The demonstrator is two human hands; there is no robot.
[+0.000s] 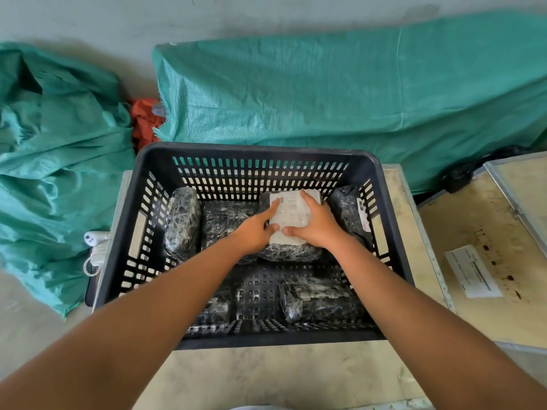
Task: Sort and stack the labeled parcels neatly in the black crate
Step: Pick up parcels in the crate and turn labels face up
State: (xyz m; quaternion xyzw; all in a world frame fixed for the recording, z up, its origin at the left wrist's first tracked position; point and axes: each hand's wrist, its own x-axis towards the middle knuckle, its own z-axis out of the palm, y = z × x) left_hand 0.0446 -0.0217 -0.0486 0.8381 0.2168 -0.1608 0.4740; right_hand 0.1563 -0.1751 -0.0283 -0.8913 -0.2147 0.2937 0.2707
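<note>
The black slotted crate [387, 184] stands on a wooden box. Inside lie several parcels wrapped in black plastic. One stands on end at the far left [182, 220], another lies next to it [223, 217], one leans in the far right corner [347, 208], and one rests near the front right [319, 297]. In the middle, a parcel with a white label [291, 213] on top is held from both sides. My left hand [256, 230] presses its left edge, index finger stretched over the label. My right hand [316, 223] grips its right edge.
Green woven sacks [325, 93] lie behind the crate and another green sack [53, 161] to its left, with an orange cloth [145, 119] between them. A second wooden box [479, 261] with a paper label stands at the right. A white cable device [94, 247] hangs by the crate's left side.
</note>
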